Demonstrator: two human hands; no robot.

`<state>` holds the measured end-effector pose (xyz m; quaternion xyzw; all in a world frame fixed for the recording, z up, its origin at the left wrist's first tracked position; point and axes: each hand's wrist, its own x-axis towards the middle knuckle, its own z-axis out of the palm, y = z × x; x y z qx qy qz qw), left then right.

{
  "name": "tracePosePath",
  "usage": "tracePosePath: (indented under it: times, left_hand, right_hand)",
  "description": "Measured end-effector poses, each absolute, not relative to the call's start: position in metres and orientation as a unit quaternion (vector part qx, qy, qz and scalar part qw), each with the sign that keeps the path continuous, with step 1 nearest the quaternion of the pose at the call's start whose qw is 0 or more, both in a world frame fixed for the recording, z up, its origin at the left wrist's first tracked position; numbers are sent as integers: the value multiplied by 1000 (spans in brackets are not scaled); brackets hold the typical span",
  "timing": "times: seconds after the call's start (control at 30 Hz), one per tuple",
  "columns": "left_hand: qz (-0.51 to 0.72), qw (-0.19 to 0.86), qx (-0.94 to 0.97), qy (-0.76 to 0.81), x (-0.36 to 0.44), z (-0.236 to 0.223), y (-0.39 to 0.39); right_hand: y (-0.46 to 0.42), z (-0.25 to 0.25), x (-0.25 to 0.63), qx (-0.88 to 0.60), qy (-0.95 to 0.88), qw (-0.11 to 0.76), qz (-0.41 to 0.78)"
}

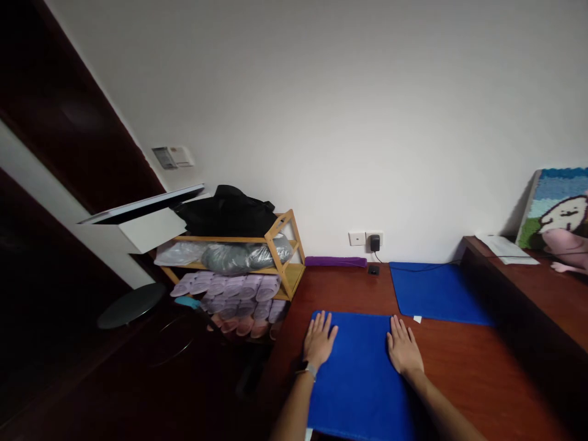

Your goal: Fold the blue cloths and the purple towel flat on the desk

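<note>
Blue cloth (356,373): plain, solid colour, roughly rectangular, single piece. Spread flat on the desk (487,373), near part, toward its left side. Unfolded, no big wrinkles visible. Far edge runs nearly straight left to right; long sides run near to far. Small white tag (309,434) sticks out at near-left corner. Near-right corner: dark, can't tell.

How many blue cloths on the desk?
2. Near cloth: left hand and right hand at its side edges. Far cloth: back right, by the wall. Any layered underneath would be hidden.
</note>
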<state>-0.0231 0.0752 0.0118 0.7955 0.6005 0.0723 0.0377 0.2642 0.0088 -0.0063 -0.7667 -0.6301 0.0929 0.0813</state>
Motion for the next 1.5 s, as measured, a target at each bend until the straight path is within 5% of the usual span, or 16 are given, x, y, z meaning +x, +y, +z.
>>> tracePosePath:
  times: [0.3,0.47,0.7,1.07,1.5]
  left_hand:
    - [57,0,793,606,-56,17,96]
    - [107,15,833,543,14,33,78]
    - [140,93,882,440,124,0,23]
    - [80,23,782,618,-51,6,61]
    - [101,-2,777,621,-54,-2,59]
  right_hand:
    - [10,0,263,-769,-628,65,95]
    - [10,1,263,-770,-628,60,95]
    - [8,-7,266,-753,-653,34,65]
    - [8,-8,265,-768,-633,56,81]
    - [-14,1,252,-781,-616,48,90]
